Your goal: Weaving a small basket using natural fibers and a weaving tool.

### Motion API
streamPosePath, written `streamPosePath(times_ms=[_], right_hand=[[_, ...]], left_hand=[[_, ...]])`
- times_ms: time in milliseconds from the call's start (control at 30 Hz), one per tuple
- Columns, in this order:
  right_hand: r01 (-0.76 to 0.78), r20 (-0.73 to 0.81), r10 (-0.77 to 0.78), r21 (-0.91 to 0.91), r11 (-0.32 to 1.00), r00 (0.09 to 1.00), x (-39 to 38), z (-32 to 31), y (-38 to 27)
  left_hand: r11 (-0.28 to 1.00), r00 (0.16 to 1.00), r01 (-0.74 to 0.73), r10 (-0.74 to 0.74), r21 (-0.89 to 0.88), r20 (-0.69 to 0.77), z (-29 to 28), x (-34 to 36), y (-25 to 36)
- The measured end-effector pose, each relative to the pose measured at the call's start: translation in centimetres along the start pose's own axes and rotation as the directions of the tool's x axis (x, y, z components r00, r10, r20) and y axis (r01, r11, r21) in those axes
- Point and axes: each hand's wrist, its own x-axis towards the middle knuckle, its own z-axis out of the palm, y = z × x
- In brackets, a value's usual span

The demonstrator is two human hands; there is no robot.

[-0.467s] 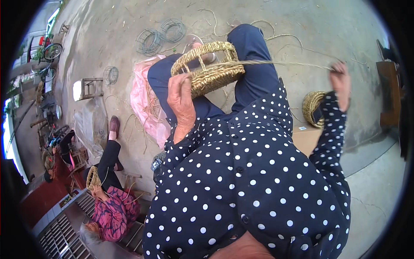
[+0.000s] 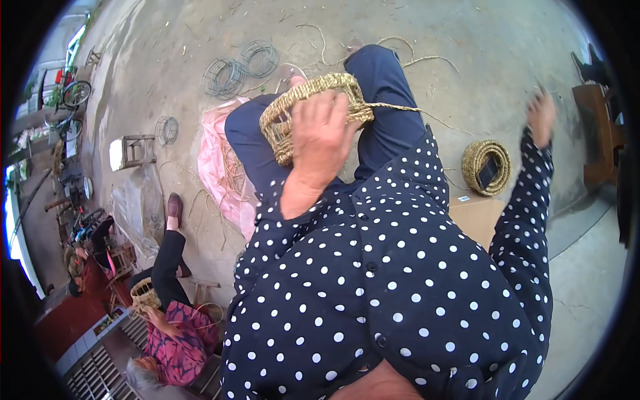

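Observation:
A half-woven straw basket [image 2: 283, 143] with an open-framed upper part rests tilted between my knees. My left hand [image 2: 321, 137] lies across its near side, closed on it with the fingers bent over the woven part. From the basket's right side a twisted straw cord [image 2: 395, 107] runs out and thins toward the lower right. Out to the far right, my right hand [image 2: 541, 115] is raised at arm's length, away from the basket. Motion smears its fingers, and I cannot make out whether a strand is in them.
A finished round basket [image 2: 475, 167] with a dark phone [image 2: 490, 172] inside stands by a cardboard box [image 2: 477, 217]. Wire frames [image 2: 259, 59] and loose cords lie on the concrete. Pink plastic sheeting [image 2: 217, 140] holds straw at my left. A co-worker [image 2: 180, 333] handles another basket [image 2: 145, 293].
My left hand has moved right, from the basket's left edge onto its near side. My right hand has swung outward; the cord, stretched toward it before, now hangs slack beside the basket.

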Motion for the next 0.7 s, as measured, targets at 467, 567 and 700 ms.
streamPosePath(times_ms=[467, 567, 700], right_hand=[[-0.176, 0.401, 0.793, -0.834, 0.523, 0.458, -21.3, 33.5, 4.4], [-0.053, 0.422, 0.769, -0.861, 0.505, 0.48, -21.9, 33.2, 5.8], [0.259, 0.402, 0.618, -0.914, 0.312, 0.675, -22.6, 33.6, 7.6]], left_hand=[[0.984, 0.993, 0.044, -0.062, -0.175, -0.099, 2.8, -2.6, 3.5], [0.98, 0.995, 0.02, -0.039, -0.199, -0.089, 2.9, -3.1, 3.6], [0.967, 0.991, 0.022, -0.054, -0.253, -0.119, 3.2, -2.8, 3.4]])
